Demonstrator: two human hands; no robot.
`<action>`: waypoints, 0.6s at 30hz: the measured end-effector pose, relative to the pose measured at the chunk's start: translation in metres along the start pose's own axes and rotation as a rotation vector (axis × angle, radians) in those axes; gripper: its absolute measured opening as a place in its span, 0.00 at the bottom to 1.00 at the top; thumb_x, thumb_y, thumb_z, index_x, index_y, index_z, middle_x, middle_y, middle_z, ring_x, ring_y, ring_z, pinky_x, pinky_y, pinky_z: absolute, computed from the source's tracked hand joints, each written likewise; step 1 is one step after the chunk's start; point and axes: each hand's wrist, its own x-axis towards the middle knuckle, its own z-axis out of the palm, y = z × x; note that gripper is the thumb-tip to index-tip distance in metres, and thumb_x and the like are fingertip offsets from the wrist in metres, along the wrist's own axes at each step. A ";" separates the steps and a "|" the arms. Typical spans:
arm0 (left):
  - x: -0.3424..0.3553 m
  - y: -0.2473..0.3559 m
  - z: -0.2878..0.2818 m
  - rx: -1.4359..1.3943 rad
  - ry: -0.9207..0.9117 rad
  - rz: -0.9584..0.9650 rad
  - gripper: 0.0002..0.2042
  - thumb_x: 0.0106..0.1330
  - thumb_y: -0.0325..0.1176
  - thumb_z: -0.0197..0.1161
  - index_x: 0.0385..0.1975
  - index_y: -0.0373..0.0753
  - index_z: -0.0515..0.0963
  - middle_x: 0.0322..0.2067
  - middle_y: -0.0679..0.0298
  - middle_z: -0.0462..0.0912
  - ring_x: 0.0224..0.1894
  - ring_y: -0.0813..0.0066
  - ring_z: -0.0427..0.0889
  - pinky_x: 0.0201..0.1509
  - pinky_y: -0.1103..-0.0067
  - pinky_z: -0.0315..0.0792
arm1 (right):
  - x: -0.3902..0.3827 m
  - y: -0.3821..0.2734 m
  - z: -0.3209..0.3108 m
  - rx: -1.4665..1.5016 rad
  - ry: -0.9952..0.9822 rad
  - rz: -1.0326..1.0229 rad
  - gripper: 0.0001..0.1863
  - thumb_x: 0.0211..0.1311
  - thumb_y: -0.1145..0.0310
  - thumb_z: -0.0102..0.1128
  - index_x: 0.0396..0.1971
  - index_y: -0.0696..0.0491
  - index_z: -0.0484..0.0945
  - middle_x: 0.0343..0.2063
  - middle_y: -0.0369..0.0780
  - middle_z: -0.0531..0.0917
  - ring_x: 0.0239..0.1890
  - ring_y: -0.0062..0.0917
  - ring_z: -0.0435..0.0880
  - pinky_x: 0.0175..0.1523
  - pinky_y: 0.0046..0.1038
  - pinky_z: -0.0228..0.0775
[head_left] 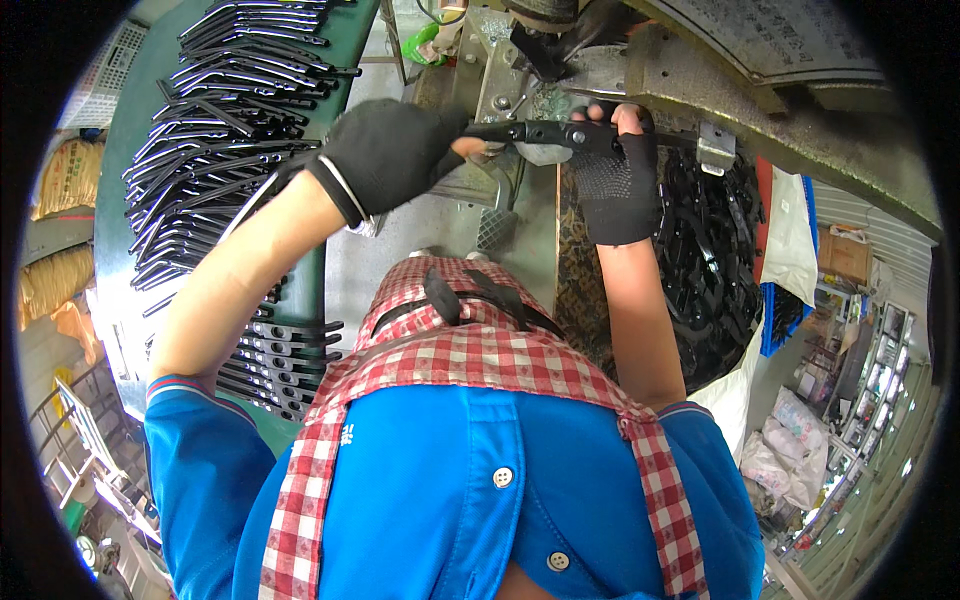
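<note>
A long black metal part (540,133) with rivets lies horizontally between my two hands, in front of the press machine. My left hand (395,160), in a black fingerless glove, is closed around its left end. My right hand (612,175), in a dotted black fingerless glove, grips it farther right, fingertips up. A steel block (716,150) sits beside the part's right end, and the machine's dark tooling (540,55) hangs above. Whether the part touches either is unclear.
A green table (335,60) on the left holds rows of black bent parts (230,140). A heap of black parts (705,270) fills a container at right, beside white sacks (790,235). A foot pedal (495,230) is below; the machine's heavy frame (780,90) spans the upper right.
</note>
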 end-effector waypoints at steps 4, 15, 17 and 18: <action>0.018 -0.020 -0.009 0.044 0.042 0.071 0.16 0.68 0.48 0.51 0.34 0.39 0.74 0.16 0.53 0.76 0.21 0.50 0.78 0.23 0.63 0.70 | 0.017 0.002 -0.008 -0.196 0.097 -0.028 0.05 0.60 0.68 0.59 0.33 0.52 0.74 0.29 0.35 0.76 0.33 0.21 0.76 0.39 0.25 0.68; 0.031 -0.034 -0.017 -0.007 -0.056 0.080 0.19 0.68 0.50 0.49 0.29 0.39 0.74 0.20 0.51 0.78 0.27 0.48 0.79 0.33 0.60 0.71 | 0.017 0.016 -0.005 -0.230 0.221 -0.030 0.03 0.61 0.69 0.57 0.30 0.51 0.73 0.21 0.31 0.71 0.20 0.16 0.68 0.26 0.20 0.62; 0.030 -0.038 -0.014 -0.041 -0.082 0.082 0.19 0.68 0.50 0.49 0.30 0.38 0.75 0.20 0.50 0.78 0.26 0.47 0.79 0.32 0.61 0.71 | 0.020 0.015 -0.002 -0.238 0.203 -0.010 0.04 0.61 0.69 0.57 0.28 0.51 0.72 0.19 0.31 0.70 0.20 0.16 0.67 0.25 0.20 0.62; 0.031 -0.042 -0.012 -0.089 -0.115 0.092 0.20 0.68 0.50 0.49 0.32 0.37 0.75 0.19 0.50 0.77 0.25 0.48 0.78 0.30 0.61 0.70 | 0.020 0.015 -0.001 -0.244 0.199 -0.001 0.04 0.61 0.69 0.57 0.28 0.50 0.72 0.18 0.31 0.69 0.19 0.16 0.67 0.25 0.20 0.61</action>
